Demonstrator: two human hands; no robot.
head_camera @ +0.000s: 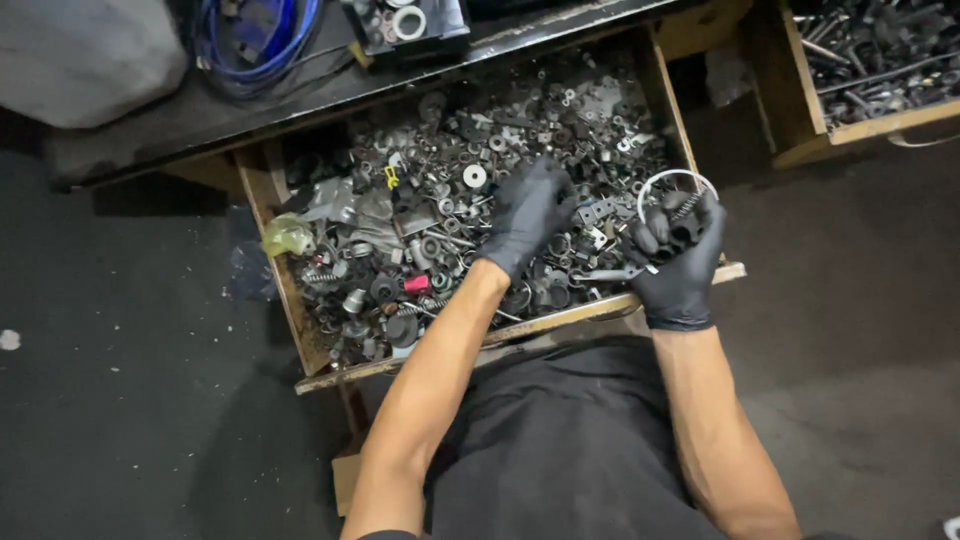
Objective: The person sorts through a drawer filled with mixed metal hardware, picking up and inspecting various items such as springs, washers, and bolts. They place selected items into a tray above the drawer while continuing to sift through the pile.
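Observation:
A pulled-out wooden drawer is packed with several metal nuts, washers, bolts and springs. My left hand, in a black glove, reaches into the pile near the drawer's middle, fingers spread down among the parts; whether it grips one is hidden. My right hand, also gloved in black, hovers over the drawer's right front corner, closed around a clump of small dark parts with a thin metal ring and a spring sticking up from it.
A second wooden drawer with long bolts and rods hangs open at the upper right. A dark workbench top above carries a blue coiled hose and a tray with tape rolls. Dark floor lies on both sides.

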